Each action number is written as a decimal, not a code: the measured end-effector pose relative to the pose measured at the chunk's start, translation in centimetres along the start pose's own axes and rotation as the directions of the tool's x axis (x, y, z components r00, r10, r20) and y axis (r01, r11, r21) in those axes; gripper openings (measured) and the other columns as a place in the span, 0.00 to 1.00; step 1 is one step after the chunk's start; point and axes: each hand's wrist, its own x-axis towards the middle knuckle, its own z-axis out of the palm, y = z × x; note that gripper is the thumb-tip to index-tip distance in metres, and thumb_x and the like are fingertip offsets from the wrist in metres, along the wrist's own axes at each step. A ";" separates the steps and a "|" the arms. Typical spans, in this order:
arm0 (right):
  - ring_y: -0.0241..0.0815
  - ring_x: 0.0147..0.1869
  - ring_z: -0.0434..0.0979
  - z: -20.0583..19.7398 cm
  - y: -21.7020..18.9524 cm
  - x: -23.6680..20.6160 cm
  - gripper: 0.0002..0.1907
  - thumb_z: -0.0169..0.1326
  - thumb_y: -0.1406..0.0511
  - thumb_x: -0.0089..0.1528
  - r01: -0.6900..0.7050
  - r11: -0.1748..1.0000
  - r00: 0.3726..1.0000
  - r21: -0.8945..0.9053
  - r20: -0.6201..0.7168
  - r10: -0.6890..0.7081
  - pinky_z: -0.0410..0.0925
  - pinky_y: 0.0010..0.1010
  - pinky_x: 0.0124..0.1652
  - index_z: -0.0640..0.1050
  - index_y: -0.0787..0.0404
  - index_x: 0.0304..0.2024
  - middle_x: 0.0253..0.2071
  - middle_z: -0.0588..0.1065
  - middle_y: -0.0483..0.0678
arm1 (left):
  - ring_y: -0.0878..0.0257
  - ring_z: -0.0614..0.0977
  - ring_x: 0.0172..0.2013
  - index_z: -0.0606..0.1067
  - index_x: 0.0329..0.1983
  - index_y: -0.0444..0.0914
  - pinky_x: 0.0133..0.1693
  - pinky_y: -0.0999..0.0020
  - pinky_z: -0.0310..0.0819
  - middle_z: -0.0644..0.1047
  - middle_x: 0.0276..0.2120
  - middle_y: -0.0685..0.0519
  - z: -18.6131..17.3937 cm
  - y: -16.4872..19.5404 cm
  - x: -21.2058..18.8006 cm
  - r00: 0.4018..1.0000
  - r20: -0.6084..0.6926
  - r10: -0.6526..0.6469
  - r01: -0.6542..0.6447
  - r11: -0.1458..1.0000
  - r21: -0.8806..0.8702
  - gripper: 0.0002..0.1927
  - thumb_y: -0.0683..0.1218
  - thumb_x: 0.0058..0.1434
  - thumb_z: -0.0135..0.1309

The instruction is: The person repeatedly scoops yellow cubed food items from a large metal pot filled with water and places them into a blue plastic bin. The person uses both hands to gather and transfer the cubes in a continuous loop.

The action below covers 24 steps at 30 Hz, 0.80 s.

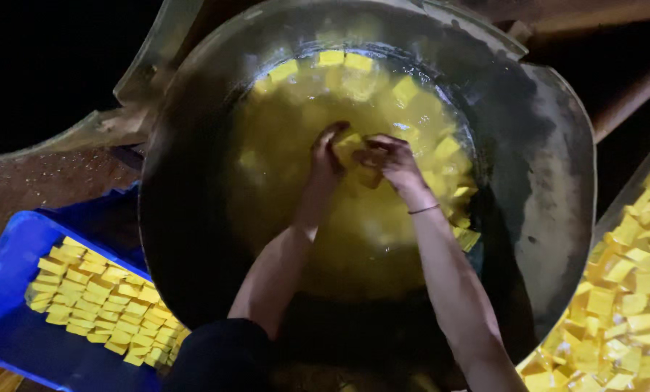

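Hands meet over the yellow liquid in the big dark wok (pixel 550 181): I see left hand (pixel 327 156) and right hand (pixel 392 160) both curled round one yellow square piece (pixel 350 144), held between them, tilted; long axis unclear. More pieces float beyond the fingers; blue tray (pixel 5 268) sits left of my left forearm.

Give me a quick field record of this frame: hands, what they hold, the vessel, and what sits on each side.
left hand: in the yellow liquid, fingers on a yellow square piece
right hand: beside it, touching the same cluster of pieces; thin band on the wrist
grip: cannot tell if either hand is closed on a piece
vessel: large dark metal pan, yellow liquid with floating yellow squares
left side: blue crate with stacked rows of yellow squares
right side: loose heap of yellow squares
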 end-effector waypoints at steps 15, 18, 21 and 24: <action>0.56 0.60 0.76 7.2 -4.5 -1.4 0.25 0.52 0.55 0.64 0.131 0.671 0.984 -0.729 0.016 -0.175 0.66 0.40 0.60 0.78 0.66 0.55 0.54 0.78 0.59 | 0.51 0.82 0.39 0.76 0.46 0.36 0.42 0.54 0.79 0.80 0.40 0.46 2.8 6.5 -3.1 0.990 -0.002 0.141 -0.132 0.922 -0.363 0.19 0.54 0.65 0.45; 0.60 0.55 0.76 8.3 -0.8 -2.8 0.23 0.58 0.55 0.60 0.099 0.080 0.995 -0.992 0.096 -0.039 0.68 0.44 0.55 0.78 0.65 0.51 0.49 0.77 0.61 | 0.51 0.82 0.41 0.76 0.50 0.36 0.43 0.54 0.78 0.80 0.41 0.47 3.6 10.8 -2.3 0.972 0.064 0.225 -0.191 0.921 -0.341 0.17 0.51 0.69 0.44; 0.59 0.50 0.76 8.7 1.0 -3.5 0.21 0.60 0.55 0.58 0.072 0.031 0.997 -0.997 0.071 -0.011 0.69 0.46 0.51 0.78 0.64 0.47 0.45 0.77 0.60 | 0.53 0.81 0.42 0.76 0.54 0.38 0.44 0.55 0.76 0.80 0.44 0.50 4.9 14.2 -3.0 0.973 0.001 0.229 -0.215 0.917 -0.336 0.15 0.50 0.73 0.44; 0.58 0.45 0.77 9.2 -0.6 -3.1 0.20 0.63 0.56 0.57 0.026 0.256 0.999 -0.966 0.016 -0.041 0.70 0.47 0.46 0.78 0.63 0.43 0.41 0.76 0.58 | 0.53 0.82 0.44 0.76 0.53 0.37 0.46 0.53 0.78 0.81 0.44 0.50 4.8 17.2 -6.8 0.967 -0.084 0.242 -0.255 0.884 -0.391 0.19 0.52 0.68 0.43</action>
